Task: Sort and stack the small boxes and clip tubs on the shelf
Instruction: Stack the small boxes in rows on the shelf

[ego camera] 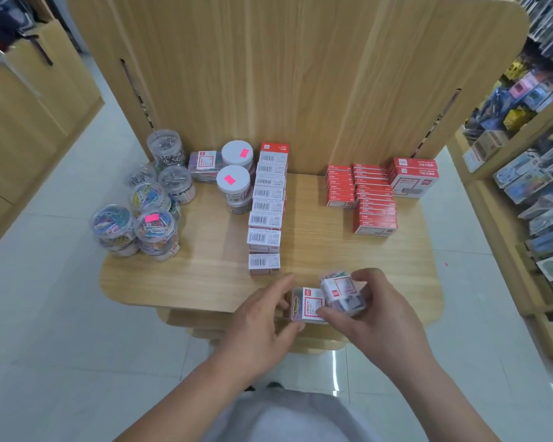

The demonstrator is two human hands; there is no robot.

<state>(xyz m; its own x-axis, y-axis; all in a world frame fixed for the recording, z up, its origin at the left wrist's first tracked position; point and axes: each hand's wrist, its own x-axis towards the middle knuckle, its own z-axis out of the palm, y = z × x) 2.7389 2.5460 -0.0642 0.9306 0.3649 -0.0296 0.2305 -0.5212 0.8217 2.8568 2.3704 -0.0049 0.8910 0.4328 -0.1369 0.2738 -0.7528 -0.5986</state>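
1. we see a red-and-white label on the flat clear box (307, 304) and on the second clear box (340, 290); the print on both is too blurred to read.
2. both boxes are held just over the front edge of the pale wood-grain shelf (205, 282), which has rounded corners.
3. a row of white boxes (265, 202), barcodes facing up, runs front to back down the middle of the shelf; the red boxes (374, 199) stand in stacks at the right rear.
4. round clear tubs (134, 215) of coloured paper clips cluster at the left; two white-lidded tubs (235, 173) behind them carry bright pink stickers.
5. the left grip (262, 317), a bare hand, pinches the flat clear box narrowly between thumb and fingers.
6. the right grip (374, 314) curls round the second clear box, which is tilted and rests against the first.
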